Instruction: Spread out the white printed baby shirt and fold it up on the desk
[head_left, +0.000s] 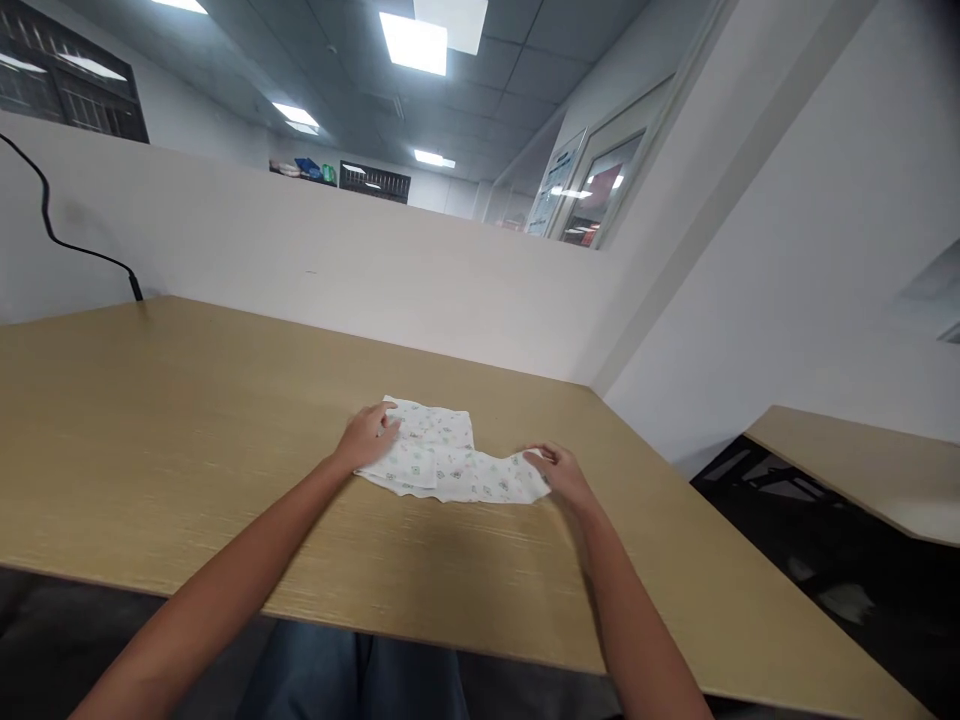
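A white cloth (457, 470) with a small printed pattern, perhaps a little garment, lies on the wooden table in front of me. Its left part is folded in layers, and a narrower strip reaches to the right. My left hand (367, 438) rests on the left edge of the cloth, thumb and forefinger apart; its other fingers are partly hidden. At the strip's far right end, my right hand (559, 472) has the cloth edge between thumb and fingers.
The table (247, 400) meets a low white partition (375, 270) at the back. A black cable (82, 248) hangs down at the back left. To the right stands a white wall, with another wooden surface (862, 460) beyond the table's right edge.
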